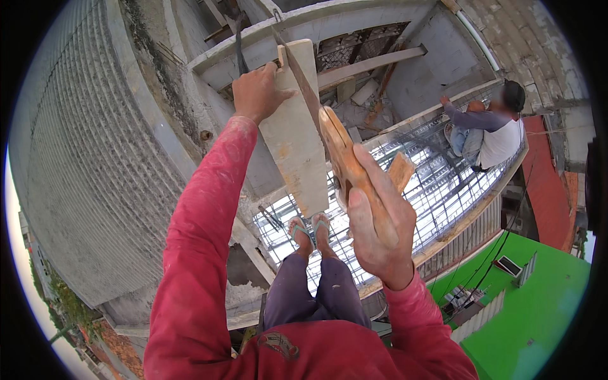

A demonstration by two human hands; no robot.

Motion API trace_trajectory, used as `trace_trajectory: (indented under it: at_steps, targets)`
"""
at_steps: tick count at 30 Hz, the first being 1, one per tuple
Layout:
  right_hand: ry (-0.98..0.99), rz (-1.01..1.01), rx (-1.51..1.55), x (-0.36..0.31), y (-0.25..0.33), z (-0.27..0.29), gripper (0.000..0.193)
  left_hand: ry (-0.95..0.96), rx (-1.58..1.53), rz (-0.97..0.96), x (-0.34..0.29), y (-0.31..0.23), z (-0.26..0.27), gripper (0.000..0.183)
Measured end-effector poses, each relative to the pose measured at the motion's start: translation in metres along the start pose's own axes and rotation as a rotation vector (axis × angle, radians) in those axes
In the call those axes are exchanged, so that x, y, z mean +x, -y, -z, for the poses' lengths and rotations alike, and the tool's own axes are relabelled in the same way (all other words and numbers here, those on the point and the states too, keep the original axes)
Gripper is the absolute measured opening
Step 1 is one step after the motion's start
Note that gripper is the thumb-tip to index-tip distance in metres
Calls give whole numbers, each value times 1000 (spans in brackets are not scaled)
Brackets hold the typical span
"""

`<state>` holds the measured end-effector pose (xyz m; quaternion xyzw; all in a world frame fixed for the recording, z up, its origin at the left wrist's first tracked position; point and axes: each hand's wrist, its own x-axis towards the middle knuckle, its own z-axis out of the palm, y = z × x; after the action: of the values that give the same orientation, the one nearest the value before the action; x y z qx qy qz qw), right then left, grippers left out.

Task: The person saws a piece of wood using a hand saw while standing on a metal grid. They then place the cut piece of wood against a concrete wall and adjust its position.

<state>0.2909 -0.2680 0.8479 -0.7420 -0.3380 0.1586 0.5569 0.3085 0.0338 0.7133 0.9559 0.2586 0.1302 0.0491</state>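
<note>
A long pale board [292,142], stained in places, reaches away from just beyond my feet. My left hand [258,94] grips its left edge near the far end, thumb laid over the face. Fingers of my right hand [387,221] are wrapped around the wooden handle [345,155] of a handsaw. The saw's narrow dark blade [304,85] slants away to the far left across the top of the board, close to a small notch at its far left corner. Whether the teeth are in the wood, I cannot tell.
My sandalled feet [307,229] are beside a rebar grid [405,199] over a bright surface. A co-worker [497,130] squats on it at the right. Corrugated roofing [95,158] slopes down on the left. A concrete beam [373,66] spans an opening with rubble below.
</note>
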Motion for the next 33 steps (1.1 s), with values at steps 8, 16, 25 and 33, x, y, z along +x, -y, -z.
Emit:
trace_trajectory:
  at_steps: [8, 16, 25, 33]
  targets:
    - [24, -77, 217, 49, -35, -16, 42, 45, -2, 62, -6, 21, 5, 59]
    - [-8, -47, 132, -14, -56, -31, 48, 77, -5, 40, -9, 17, 8, 56]
    - [76, -132, 84, 71, 23, 21, 42, -58, -53, -39, -17, -30, 17, 53]
    - [9, -46, 59, 6, -38, -15, 49, 18, -57, -9, -19, -10, 25, 55]
